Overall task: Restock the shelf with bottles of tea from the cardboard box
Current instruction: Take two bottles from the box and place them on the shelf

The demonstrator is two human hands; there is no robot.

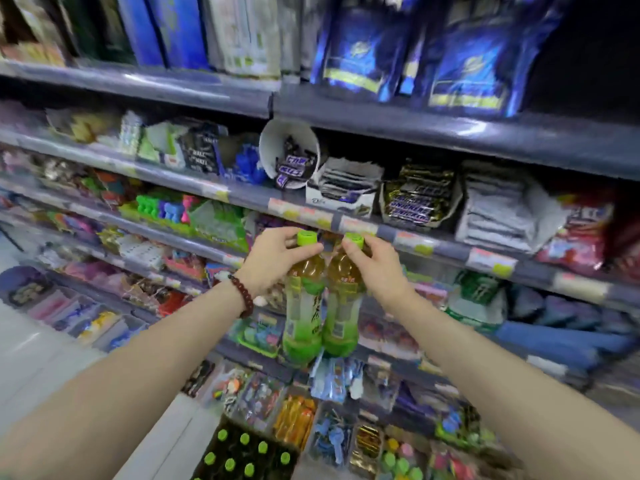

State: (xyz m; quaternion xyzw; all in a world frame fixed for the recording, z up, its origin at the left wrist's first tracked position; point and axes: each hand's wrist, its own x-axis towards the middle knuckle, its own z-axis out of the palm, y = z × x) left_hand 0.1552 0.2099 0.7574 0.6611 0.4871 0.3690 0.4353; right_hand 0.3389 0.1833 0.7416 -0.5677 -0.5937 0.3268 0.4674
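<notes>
Two tea bottles with green caps and green labels hang side by side in front of the shelves. My left hand grips the neck of the left tea bottle. My right hand grips the neck of the right tea bottle. Both bottles are upright and touch each other, raised to the height of a shelf edge with price tags. Below, near the floor, the cardboard box holds several more green-capped bottles.
Shelves of snacks and sweets fill the view: chocolate bars in cartons, a white tub of bars, blue bags on top. Low trays of small packets stand beside the box. Pale floor lies at the left.
</notes>
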